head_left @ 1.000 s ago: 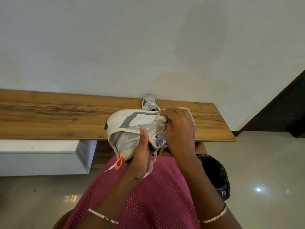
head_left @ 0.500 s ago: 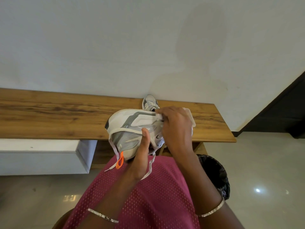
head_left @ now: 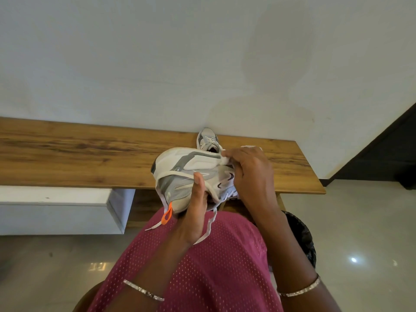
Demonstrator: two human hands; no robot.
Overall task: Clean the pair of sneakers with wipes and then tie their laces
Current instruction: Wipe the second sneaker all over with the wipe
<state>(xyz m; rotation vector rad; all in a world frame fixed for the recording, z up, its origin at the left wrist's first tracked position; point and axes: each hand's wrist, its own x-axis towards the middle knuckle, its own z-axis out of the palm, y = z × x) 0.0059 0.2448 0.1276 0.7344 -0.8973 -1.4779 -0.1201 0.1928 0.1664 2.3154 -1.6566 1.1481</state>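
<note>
My left hand (head_left: pixel 195 212) grips a white and grey sneaker (head_left: pixel 180 167) from below, thumb up across its side, sole turned toward the wall. An orange pull tab and loose white laces (head_left: pixel 208 226) hang down from it. My right hand (head_left: pixel 249 174) presses a white wipe (head_left: pixel 225 159) against the edge of the sole at the sneaker's right end; most of the wipe is hidden under the fingers. The second grey sneaker (head_left: pixel 208 140) stands on the wooden bench (head_left: pixel 78 163) against the wall, partly hidden behind the held one.
A white wipe packet corner (head_left: pixel 248 147) shows on the bench behind my right hand. A black-lined bin (head_left: pixel 301 237) stands on the floor at my right. A white drawer unit (head_left: pixel 56 210) sits under the bench at left. My lap is covered in pink mesh fabric.
My right hand with the wipe has slid a little up and back along the sole edge. The sneaker has barely moved in my left hand.
</note>
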